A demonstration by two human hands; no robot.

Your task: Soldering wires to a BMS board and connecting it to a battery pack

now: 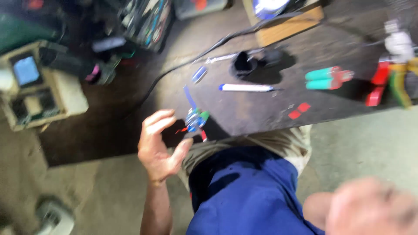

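The left hand (159,146) hovers with fingers (157,118) spread and curled, grasping nothing, just beside a small blue-green-and-red cluster of parts (196,119) lying near the dark desk (257,113) edge. The right hand (370,209) is a blur at bottom right; I cannot tell its grip. A white marker (246,88) lies farther back.

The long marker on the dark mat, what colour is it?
The marker is white with a blue cap, seen in the head view.

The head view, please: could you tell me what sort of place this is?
Probably a workshop. A dark workbench carries a white marker, green cylinders and a black cable; a case of tools lies beyond. The open left hand hovers near small colourful parts.
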